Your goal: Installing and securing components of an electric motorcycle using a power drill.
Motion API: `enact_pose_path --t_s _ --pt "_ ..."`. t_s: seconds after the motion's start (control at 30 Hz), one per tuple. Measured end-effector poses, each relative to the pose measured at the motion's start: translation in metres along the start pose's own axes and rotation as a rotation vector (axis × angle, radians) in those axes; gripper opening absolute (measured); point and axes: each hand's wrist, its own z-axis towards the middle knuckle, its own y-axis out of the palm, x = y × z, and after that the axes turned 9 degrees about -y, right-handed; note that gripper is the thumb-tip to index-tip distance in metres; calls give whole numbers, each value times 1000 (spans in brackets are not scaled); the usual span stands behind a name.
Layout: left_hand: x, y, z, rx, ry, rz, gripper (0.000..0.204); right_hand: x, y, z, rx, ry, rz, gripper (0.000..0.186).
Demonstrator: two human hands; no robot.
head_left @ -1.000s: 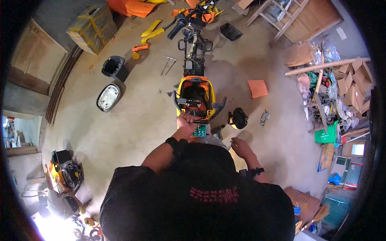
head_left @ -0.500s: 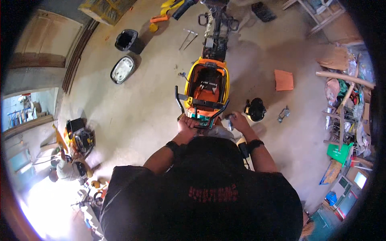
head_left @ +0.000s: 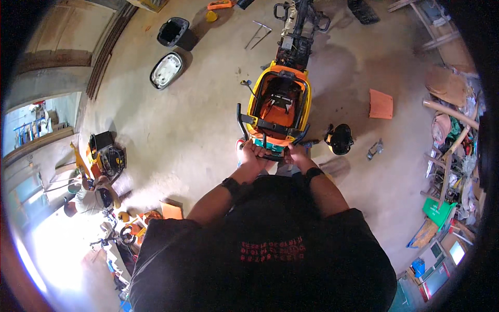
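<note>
A stripped scooter frame (head_left: 293,31) ends in a yellow and orange rear body (head_left: 306,99) with an open compartment and black tubular rails (head_left: 240,117) at its back. My left hand (head_left: 252,155) grips the black bar at the rear, by a green plate (head_left: 269,146). My right hand (head_left: 297,157) is at the right end of that bar with curled fingers; what it holds is hidden. A dark tool-like piece (head_left: 311,143) shows just beside it. A black and yellow part (head_left: 338,139) and a small metal bracket (head_left: 375,150) lie to the right on the floor.
A co-worker (head_left: 88,200) is at the left beside piled scooter parts (head_left: 106,156). A black bin (head_left: 173,32), white-lined tray (head_left: 166,70) and orange panel (head_left: 381,104) lie on the floor. Cardboard and wooden poles (head_left: 442,106) stand piled right, above a green crate (head_left: 438,212).
My right hand has risen and moved left onto the rear bar beside my left hand. The scooter and floor items sit further right and higher in view as the camera has shifted.
</note>
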Motion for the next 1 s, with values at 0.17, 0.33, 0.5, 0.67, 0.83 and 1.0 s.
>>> enact_pose_path --t_s 0.17,0.33,0.5,0.67,0.83,1.0 --pt "-4 9 -2 -4 -22 8 32 7 -11 9 -8 92 111 36" --pt "-5 -3 -4 40 7 95 29 -2 5 3 168 -177 -123 32" --pt "-10 24 -6 169 -68 17 26 5 -7 1 -26 -124 283 28" --pt "-9 34 -7 103 -124 -22 28 -8 2 -5 99 -171 -89 24" --pt "-11 22 1 123 -144 -63 28 7 1 21 113 -156 -131 25" --pt "-17 7 1 -46 -197 17 23 88 -42 90 301 -663 -702 31"
